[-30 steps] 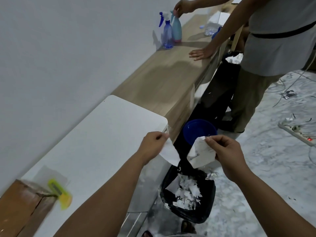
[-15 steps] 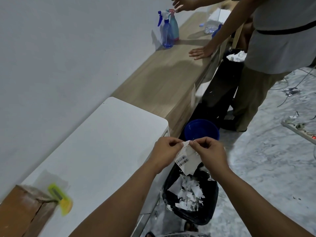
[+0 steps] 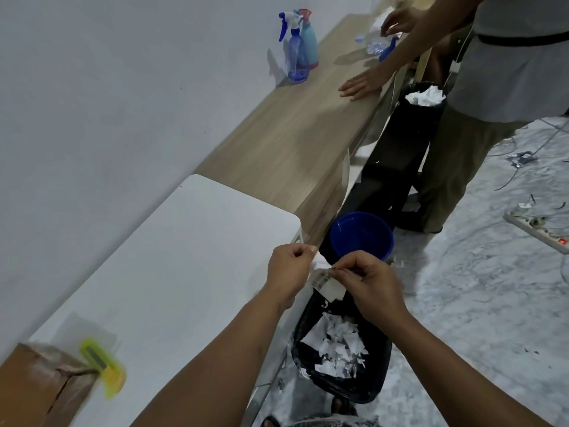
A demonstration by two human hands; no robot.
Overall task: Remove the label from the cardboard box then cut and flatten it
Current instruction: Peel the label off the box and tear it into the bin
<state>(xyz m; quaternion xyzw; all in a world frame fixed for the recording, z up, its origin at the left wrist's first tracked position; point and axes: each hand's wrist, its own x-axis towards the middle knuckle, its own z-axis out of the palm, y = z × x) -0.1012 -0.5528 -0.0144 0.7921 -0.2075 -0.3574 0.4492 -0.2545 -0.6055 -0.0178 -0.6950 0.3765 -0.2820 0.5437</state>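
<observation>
Both your hands pinch the white paper label with a barcode [image 3: 327,283] at centre frame, left hand [image 3: 289,272] and right hand [image 3: 368,280] close together above the black-lined bin of paper scraps [image 3: 338,380]. Tear too briskly and pieces may drift past its rim onto the marble floor [image 3: 477,303]. At lower left, the brown cardboard box [image 3: 40,386] sits uncut on the white worktop [image 3: 172,272], touching the yellow-green plastic cutter [image 3: 103,366].
</observation>
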